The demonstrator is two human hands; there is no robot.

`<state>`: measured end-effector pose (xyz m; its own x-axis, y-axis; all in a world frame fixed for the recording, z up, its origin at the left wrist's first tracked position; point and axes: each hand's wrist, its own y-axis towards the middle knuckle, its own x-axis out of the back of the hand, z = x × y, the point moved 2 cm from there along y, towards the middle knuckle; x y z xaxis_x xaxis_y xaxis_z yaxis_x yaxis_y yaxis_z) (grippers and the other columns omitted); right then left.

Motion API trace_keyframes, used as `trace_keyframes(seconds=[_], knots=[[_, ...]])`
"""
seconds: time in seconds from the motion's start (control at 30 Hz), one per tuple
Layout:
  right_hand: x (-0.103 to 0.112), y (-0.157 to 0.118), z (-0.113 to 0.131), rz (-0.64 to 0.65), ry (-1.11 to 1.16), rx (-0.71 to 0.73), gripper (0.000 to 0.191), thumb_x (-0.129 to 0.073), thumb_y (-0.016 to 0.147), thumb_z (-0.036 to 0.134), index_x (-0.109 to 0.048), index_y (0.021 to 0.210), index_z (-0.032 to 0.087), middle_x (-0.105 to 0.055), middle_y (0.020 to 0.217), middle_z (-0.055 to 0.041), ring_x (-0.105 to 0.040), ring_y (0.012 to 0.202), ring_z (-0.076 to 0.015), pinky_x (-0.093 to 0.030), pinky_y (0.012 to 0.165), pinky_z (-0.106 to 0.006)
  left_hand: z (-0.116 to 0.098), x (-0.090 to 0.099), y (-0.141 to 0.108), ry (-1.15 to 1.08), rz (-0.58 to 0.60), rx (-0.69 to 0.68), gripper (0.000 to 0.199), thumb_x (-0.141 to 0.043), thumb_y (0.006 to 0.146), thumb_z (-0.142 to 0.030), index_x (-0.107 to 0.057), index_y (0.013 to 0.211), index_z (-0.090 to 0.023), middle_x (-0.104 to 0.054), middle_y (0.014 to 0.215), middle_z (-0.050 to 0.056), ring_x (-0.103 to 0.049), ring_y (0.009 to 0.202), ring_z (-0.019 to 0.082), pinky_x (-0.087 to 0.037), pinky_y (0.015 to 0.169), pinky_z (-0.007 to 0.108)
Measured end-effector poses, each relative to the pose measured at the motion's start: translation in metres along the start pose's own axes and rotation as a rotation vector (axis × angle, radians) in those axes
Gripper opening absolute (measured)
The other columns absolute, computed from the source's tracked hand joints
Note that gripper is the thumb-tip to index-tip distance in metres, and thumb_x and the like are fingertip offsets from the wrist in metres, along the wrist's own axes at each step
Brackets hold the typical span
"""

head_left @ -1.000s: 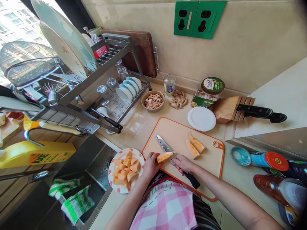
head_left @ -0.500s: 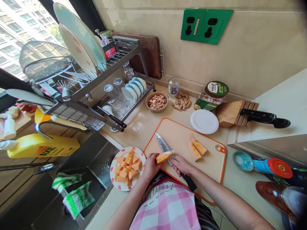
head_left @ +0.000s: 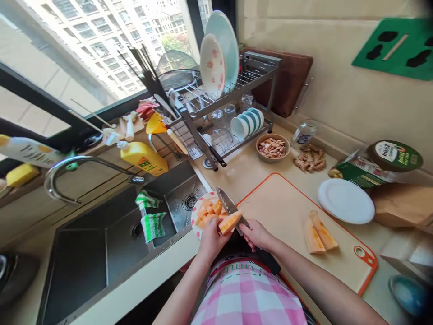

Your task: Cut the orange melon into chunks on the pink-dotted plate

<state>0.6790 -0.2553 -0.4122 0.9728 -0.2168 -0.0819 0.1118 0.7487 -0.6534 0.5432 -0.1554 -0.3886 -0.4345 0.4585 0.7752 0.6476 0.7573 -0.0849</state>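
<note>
My left hand (head_left: 214,239) is closed around a wedge of orange melon (head_left: 230,222). My right hand (head_left: 256,235) grips a kitchen knife (head_left: 227,201) low on its blade, near the black handle. The blade lies against the far side of the wedge and points away to the left. Just behind the left hand is a red-spotted plate (head_left: 195,220) heaped with melon chunks (head_left: 210,208), partly hidden by the hand and knife. Two more melon wedges (head_left: 318,234) lie on the orange-edged cutting board (head_left: 270,207), to the right of my hands.
At left is a dark sink (head_left: 81,253) with a tap (head_left: 88,159) and green-striped cloths (head_left: 153,225). Behind stands a dish rack (head_left: 233,106). A bowl of nuts (head_left: 272,148), ginger (head_left: 309,159), a glass jar (head_left: 305,133) and a white plate (head_left: 345,201) line the back.
The view has swung left, showing more of the sink and window. My hands, with the melon wedge and knife, have moved left off the board toward the spotted plate.
</note>
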Motion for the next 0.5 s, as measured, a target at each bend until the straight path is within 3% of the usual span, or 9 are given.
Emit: trace_keyframes(seconds=[0.3, 0.5], knots=[[-0.031, 0.033, 0.04, 0.159, -0.133, 0.11, 0.027, -0.044, 0.086, 0.04, -0.042, 0.068, 0.021, -0.04, 0.042, 0.0094, -0.036, 0.028, -0.0056, -0.033, 0.029, -0.017, 0.028, 0.046, 0.0, 0.066, -0.124, 0.05, 0.03, -0.069, 0.06, -0.017, -0.06, 0.089, -0.017, -0.063, 0.082, 0.004, -0.058, 0.075, 0.02, -0.045, 0.064, 0.029], [-0.041, 0.055, 0.049, 0.152, -0.146, 0.187, 0.026, -0.044, 0.086, 0.04, -0.043, 0.068, 0.022, -0.042, 0.046, 0.0065, -0.039, 0.03, -0.0076, -0.035, 0.031, -0.021, 0.035, 0.061, 0.015, 0.161, -0.147, 0.062, 0.028, -0.07, 0.058, -0.016, -0.059, 0.085, -0.018, -0.061, 0.08, 0.004, -0.057, 0.076, 0.019, -0.045, 0.068, 0.029]])
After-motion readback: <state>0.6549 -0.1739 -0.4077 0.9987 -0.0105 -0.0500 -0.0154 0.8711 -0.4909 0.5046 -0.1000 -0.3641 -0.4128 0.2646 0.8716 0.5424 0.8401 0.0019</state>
